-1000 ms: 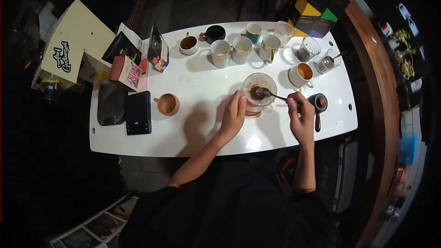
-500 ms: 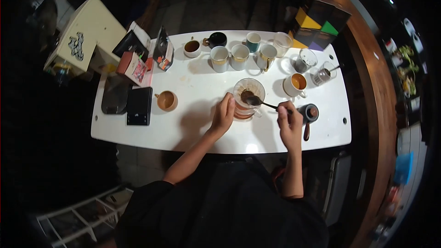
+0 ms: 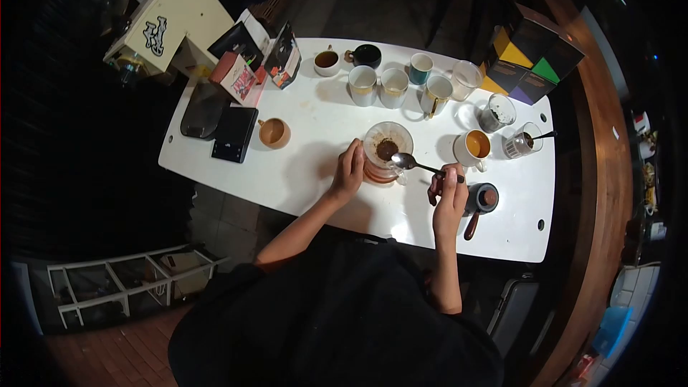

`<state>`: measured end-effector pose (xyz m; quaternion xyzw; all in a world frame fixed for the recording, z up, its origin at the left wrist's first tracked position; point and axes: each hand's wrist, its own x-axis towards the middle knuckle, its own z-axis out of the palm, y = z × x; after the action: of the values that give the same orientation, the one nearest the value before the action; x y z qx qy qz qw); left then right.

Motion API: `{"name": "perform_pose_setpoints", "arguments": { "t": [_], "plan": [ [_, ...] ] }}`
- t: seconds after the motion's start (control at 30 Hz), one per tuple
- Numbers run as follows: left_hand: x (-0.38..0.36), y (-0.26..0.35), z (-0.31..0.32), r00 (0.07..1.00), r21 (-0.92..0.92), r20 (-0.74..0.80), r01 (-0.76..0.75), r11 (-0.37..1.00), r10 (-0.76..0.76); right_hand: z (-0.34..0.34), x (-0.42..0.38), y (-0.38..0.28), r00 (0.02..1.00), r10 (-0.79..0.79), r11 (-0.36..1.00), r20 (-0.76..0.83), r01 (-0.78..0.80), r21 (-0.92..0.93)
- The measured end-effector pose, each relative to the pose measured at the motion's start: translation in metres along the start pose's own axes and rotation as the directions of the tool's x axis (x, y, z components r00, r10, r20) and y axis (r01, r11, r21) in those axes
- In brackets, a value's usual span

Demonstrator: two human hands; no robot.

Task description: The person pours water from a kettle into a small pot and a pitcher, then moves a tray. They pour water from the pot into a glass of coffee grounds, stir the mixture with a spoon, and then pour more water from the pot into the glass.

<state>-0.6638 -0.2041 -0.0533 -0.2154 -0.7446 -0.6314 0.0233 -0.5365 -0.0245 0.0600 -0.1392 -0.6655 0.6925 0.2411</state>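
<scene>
Since the earlier frame, the spoon (image 3: pixel 403 161) is being drawn away from the dark grounds (image 3: pixel 386 148) toward four o'clock, and its bowl is now being held over the rim of the clear dripper (image 3: pixel 379 133). Clock directions are being read from the dripper's centre, with twelve at the top of the view. The spoon's handle is being pinched between the thumb and fingers of the right hand (image 3: pixel 449 197), at about four o'clock. At eight o'clock, the left hand (image 3: pixel 347 172) is being held with its fingers close together and curved against the dripper's side; how firmly it is being gripped cannot be told.

The dripper is being supported by a glass server (image 3: pixel 382 175) with reddish-brown contents, on the white tabletop (image 3: pixel 315 179). Just beside the right hand, a dark pot (image 3: pixel 484 198) with a wooden handle is being kept at four o'clock. A white cup (image 3: pixel 466 154) of amber liquid is being kept at three o'clock, with a glass holding another spoon (image 3: pixel 517 145) farther out. A brown cup (image 3: pixel 274 133) is being left at nine o'clock, and white mugs (image 3: pixel 394 89) are being kept between eleven and one o'clock.
</scene>
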Motion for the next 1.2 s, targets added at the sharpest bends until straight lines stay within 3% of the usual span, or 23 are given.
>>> {"name": "perform_pose_setpoints", "arguments": {
  "t": [0.4, 0.7, 0.77, 1.2],
  "plan": [
    [0.009, 0.019, -0.003, 0.994, -0.047, 0.112, 0.009, 0.999, -0.004, 0.025, -0.015, -0.001, 0.982, 0.129, 0.989, -0.136, -0.117, 0.091],
    [0.013, 0.025, -0.003, 0.988, 0.000, 0.062, -0.139, 0.990, 0.138, 0.027, -0.028, 0.003, 0.965, 0.120, 0.991, -0.233, -0.104, 0.081],
    [0.014, 0.027, -0.007, 0.988, 0.025, 0.131, -0.085, 0.996, 0.081, 0.029, -0.027, 0.001, 0.966, 0.114, 0.992, -0.231, -0.098, 0.081],
    [0.015, 0.023, -0.005, 0.985, 0.025, 0.139, -0.107, 0.994, 0.102, 0.031, -0.030, 0.001, 0.962, 0.147, 0.988, -0.229, -0.131, 0.085]
  ]
}}
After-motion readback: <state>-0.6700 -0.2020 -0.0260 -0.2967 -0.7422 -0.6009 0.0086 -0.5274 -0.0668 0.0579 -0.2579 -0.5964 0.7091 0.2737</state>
